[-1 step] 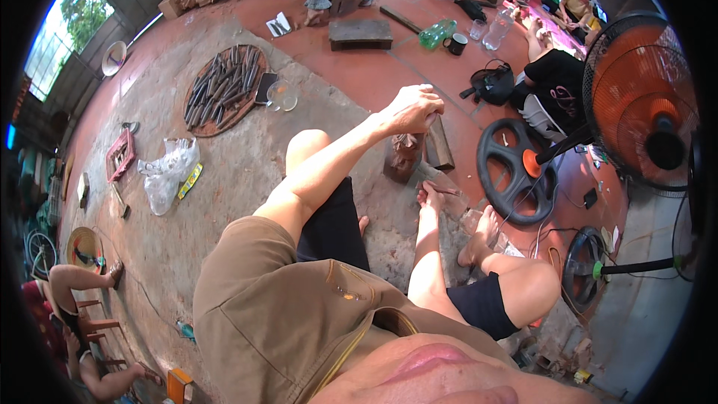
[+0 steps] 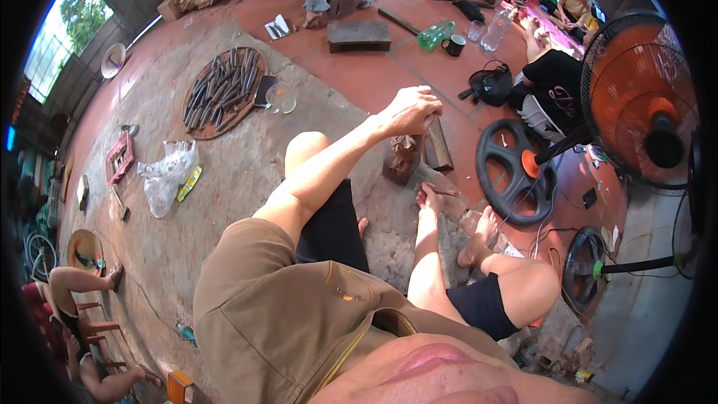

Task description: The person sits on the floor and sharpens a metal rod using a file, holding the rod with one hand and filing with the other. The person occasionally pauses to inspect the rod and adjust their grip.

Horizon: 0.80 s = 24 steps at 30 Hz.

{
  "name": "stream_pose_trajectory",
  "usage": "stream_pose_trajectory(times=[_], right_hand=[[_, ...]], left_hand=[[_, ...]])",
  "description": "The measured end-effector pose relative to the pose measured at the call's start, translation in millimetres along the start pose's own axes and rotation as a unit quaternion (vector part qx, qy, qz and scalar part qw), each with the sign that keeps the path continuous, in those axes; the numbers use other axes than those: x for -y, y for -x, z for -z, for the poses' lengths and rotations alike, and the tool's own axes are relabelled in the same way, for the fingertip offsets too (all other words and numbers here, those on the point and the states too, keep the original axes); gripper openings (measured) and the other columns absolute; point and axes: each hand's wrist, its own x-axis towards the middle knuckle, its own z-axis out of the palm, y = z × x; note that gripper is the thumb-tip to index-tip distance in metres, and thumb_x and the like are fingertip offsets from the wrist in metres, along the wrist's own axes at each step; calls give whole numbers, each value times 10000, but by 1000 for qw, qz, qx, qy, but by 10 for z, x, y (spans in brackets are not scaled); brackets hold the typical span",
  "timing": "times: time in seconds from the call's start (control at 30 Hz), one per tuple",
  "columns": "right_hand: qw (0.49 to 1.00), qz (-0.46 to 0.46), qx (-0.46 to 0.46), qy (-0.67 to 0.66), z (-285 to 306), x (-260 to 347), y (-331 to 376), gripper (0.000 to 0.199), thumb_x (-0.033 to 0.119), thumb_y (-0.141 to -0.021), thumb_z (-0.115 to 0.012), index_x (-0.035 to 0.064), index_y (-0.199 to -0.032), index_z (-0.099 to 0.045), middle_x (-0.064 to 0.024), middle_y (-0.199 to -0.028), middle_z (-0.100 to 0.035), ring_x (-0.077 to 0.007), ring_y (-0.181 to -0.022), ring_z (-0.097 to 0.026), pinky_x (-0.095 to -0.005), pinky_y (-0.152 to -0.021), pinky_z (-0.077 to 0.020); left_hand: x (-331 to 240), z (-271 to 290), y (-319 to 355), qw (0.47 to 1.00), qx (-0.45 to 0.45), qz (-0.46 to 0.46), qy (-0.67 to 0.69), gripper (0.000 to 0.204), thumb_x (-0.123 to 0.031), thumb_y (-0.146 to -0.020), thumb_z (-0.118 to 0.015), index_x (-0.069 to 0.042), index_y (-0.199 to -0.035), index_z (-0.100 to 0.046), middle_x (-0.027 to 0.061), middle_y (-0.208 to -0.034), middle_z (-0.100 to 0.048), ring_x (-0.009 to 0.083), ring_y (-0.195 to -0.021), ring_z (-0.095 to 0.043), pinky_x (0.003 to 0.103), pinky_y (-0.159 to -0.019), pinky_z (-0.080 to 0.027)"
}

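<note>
My left hand (image 2: 410, 111) is closed, with its fingers curled just above a reddish-brown carved wood block (image 2: 402, 158). Whatever the fingers wrap is hidden by the hand. The block stands on the grey floor, its carved relief showing towards me. Lower down, beside my bare foot, my right hand (image 2: 429, 198) is closed round a slim brown stick-like tool (image 2: 449, 193), whose exact kind I cannot make out. A wooden bar (image 2: 438, 147) lies against the block's right side.
A round tray (image 2: 256, 108) full of chisels, a phone (image 2: 264, 91) and a clear cup (image 2: 281, 97) lie ahead left. Left are a plastic bag (image 2: 166, 179) and hammer (image 2: 120, 205). Fans (image 2: 636, 105) with black bases (image 2: 516, 172) and cords stand right. Other people sit around.
</note>
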Motion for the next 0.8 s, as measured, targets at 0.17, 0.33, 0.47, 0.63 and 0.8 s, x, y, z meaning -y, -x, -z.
stream_pose_trajectory(times=[0.17,0.33,0.47,0.63,0.8], right_hand=[[999,-17,-3,-28,-75,-30,16,143,43,-804,-705,67,-941,-674,-21,-709,-624,-103,-564,-582,-239,-499,-504],[999,8,9,-48,-56,-13,9,141,48,-791,-713,66,-923,-668,-21,-717,-631,-95,-559,-578,-237,-503,-502],[998,15,34,-56,-116,60,47,155,34,-797,-710,45,-944,-661,-37,-742,-636,-115,-603,-599,-253,-537,-527],[996,31,43,-73,-165,131,85,157,18,-796,-708,32,-944,-657,-45,-759,-640,-127,-626,-610,-265,-555,-540],[994,47,49,-86,-185,169,89,158,3,-796,-706,20,-944,-654,-53,-776,-643,-139,-649,-621,-277,-572,-553]], left_hand=[[31,21,33,1000,-2,-7,-12,129,-60,-658,-651,-77,-785,-645,45,-770,-654,255,-793,-608,360,-692,-513],[-11,31,-14,1000,-6,-19,0,136,-54,-648,-655,-71,-782,-641,48,-758,-645,246,-748,-574,353,-667,-495],[6,38,-2,1000,10,-3,-17,136,-60,-652,-667,-62,-786,-646,48,-756,-646,247,-744,-575,348,-674,-495],[4,34,-7,1000,5,-14,-9,125,-57,-662,-665,-61,-785,-648,50,-755,-647,248,-747,-580,348,-693,-496],[-6,29,-2,1000,23,4,-6,110,-52,-680,-642,-61,-790,-639,58,-764,-646,255,-782,-600,355,-747,-493]])
